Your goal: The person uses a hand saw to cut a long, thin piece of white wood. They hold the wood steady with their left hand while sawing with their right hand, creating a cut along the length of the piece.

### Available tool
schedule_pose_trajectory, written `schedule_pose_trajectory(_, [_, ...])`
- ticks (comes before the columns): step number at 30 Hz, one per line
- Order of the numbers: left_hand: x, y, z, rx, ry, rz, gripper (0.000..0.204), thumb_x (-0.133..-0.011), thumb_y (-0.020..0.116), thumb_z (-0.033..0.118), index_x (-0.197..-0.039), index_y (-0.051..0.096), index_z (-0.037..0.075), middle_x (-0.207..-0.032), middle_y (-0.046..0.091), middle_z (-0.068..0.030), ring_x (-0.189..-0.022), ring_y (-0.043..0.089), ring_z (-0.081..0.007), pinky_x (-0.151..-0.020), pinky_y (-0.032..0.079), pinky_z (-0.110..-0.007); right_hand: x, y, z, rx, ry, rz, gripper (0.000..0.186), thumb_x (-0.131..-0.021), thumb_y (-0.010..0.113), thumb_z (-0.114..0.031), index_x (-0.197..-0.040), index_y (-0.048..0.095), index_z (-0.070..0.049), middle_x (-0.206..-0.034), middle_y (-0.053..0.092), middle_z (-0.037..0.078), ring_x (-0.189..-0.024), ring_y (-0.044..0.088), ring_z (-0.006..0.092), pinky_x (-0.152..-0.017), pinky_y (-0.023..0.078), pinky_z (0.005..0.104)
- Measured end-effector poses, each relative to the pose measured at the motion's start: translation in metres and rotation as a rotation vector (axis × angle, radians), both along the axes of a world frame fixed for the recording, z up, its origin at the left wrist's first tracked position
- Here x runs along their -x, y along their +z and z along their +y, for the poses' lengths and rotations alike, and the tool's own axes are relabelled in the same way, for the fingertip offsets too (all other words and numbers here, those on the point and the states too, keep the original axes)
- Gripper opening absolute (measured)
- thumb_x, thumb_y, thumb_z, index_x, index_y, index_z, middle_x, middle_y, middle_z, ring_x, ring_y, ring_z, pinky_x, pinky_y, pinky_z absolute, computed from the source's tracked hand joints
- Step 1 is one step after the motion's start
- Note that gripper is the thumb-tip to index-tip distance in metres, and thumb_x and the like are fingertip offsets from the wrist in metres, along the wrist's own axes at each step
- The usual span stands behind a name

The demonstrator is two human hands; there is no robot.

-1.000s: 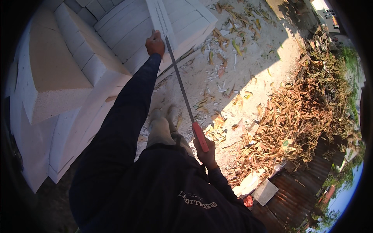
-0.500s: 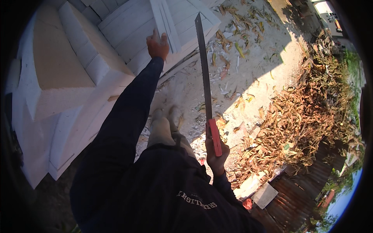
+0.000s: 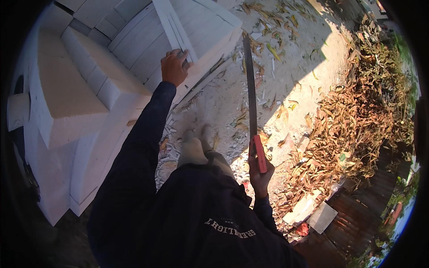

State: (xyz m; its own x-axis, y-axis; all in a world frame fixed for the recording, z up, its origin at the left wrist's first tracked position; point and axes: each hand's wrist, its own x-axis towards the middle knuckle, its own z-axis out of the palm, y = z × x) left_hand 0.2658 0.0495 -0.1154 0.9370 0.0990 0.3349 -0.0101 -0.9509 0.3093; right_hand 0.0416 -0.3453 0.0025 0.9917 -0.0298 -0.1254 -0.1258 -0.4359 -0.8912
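My right hand (image 3: 260, 178) is wrapped round the red handle of a handsaw (image 3: 251, 98). Its long dark toothed blade points away from me, above the ground. My left hand (image 3: 174, 69) rests at the near end of narrow white strips (image 3: 172, 29), which lie on a stack of white blocks (image 3: 138, 42). Its fingers are curled, with a small greyish patch between them; whether that is a separate object or part of a strip, I cannot tell. The saw blade touches nothing that I can see.
Larger white blocks (image 3: 67, 89) are stacked at the left. Pale chips and leaves litter the sandy ground (image 3: 286, 71) around my feet. A big heap of dry brown leaves (image 3: 353, 125) lies at the right, near rusty corrugated sheets (image 3: 353, 223) and a grey slab (image 3: 322, 217).
My left hand has drawn nearer to me along the strips, and its fingers have curled from a more spread pose. The saw has shifted slightly right in the view, still in my right hand.
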Motion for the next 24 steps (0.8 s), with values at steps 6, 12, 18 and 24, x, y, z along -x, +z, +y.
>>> schedule_pose_trajectory(6, [-0.003, -0.005, 0.006, 0.171, -0.059, -0.231, 0.047, -0.091, 0.074, 0.016, -0.132, 0.063, -0.004, -0.098, 0.067, -0.0174, -0.096, 0.062, -0.0354, -0.084, 0.046, -0.050, -0.003, -0.003, -0.003, 0.000, 0.022, -0.005, 0.017, -0.095, 0.067, -0.014, -0.091, 0.065, 0.003, -0.062, 0.050, 0.001, -0.060, 0.044, 0.0060, -0.051, 0.037, 0.0294])
schedule_pose_trajectory(12, [0.052, 0.034, -0.071, 0.284, -0.227, -0.224, 0.054, -0.090, 0.074, 0.017, -0.138, 0.058, -0.003, -0.102, 0.066, -0.0173, -0.096, 0.061, -0.0358, -0.091, 0.045, -0.049, -0.016, 0.009, -0.002, 0.025, 0.078, -0.027, 0.015, -0.093, 0.068, -0.012, -0.087, 0.066, 0.002, -0.062, 0.051, 0.002, -0.059, 0.046, 0.0055, -0.051, 0.038, 0.0290])
schedule_pose_trajectory(18, [0.059, -0.033, -0.048, 0.330, 0.220, -0.321, 0.051, -0.094, 0.071, 0.021, -0.135, 0.060, -0.006, -0.108, 0.066, -0.0218, -0.095, 0.062, -0.0364, -0.089, 0.046, -0.047, -0.037, 0.014, 0.030, -0.073, 0.215, 0.044, 0.013, -0.092, 0.070, -0.006, -0.083, 0.064, 0.001, -0.065, 0.057, 0.000, -0.062, 0.049, 0.0061, -0.054, 0.039, 0.0272])
schedule_pose_trajectory(24, [-0.004, -0.061, 0.009, 0.706, 0.367, -0.091, 0.054, -0.096, 0.070, 0.028, -0.132, 0.062, -0.011, -0.103, 0.071, -0.0268, -0.092, 0.069, -0.0373, -0.083, 0.053, -0.043, -0.042, -0.013, 0.057, -0.141, 0.346, -0.003, 0.014, -0.092, 0.069, -0.004, -0.103, 0.069, 0.004, -0.075, 0.063, 0.004, -0.071, 0.055, 0.0083, -0.062, 0.047, 0.0281])
